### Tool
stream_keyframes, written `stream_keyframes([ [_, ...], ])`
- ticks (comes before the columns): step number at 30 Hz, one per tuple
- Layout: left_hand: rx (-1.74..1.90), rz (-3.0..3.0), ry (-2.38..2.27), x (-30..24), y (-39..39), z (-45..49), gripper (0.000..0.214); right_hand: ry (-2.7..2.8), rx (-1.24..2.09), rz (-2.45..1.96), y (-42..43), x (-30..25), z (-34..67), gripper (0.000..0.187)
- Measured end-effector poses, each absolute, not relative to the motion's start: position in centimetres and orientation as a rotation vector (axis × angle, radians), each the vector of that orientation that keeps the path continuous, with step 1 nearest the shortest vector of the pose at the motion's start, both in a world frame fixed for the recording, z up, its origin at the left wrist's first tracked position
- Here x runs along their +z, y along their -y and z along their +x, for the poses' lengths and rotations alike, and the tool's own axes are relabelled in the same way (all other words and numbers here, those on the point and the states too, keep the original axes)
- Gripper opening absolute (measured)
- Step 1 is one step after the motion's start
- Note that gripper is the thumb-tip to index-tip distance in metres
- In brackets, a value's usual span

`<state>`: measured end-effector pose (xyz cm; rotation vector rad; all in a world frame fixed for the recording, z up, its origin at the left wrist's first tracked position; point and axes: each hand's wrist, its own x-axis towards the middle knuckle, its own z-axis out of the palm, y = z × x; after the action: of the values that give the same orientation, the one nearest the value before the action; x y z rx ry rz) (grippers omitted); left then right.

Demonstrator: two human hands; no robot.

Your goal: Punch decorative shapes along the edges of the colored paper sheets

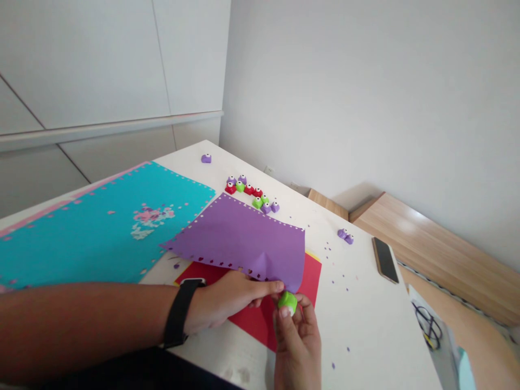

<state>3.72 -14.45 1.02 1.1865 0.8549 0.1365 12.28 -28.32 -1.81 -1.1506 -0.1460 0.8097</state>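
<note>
A purple sheet of paper (244, 230) with small holes punched along its edges lies partly over a red sheet (260, 325). My left hand (233, 298), with a black watch strap on its wrist, pinches the sheet's near edge between thumb and fingers. Close beside it, my right hand (298, 325) grips a green craft punch (288, 302) with a white button. The punch sits at the purple sheet's near right corner, and the thumb rests on the button. Whether the button is pressed down, I cannot tell.
Several purple, green and red punches (249, 189) stand beyond the purple sheet. A turquoise sheet (101, 227) at left carries a heap of pink and white paper bits (152, 216). Two purple punches (345, 236) and a phone (385, 260) lie at right. Purple scraps dot the white table (374, 325).
</note>
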Motion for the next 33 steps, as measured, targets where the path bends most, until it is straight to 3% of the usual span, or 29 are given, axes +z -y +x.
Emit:
stream_keyframes([
  [33,0.023,1.213,-0.837,0.7,14.1,3.5,0.057,0.209,0.853,-1.221,28.5,-0.5,13.0,0.042],
])
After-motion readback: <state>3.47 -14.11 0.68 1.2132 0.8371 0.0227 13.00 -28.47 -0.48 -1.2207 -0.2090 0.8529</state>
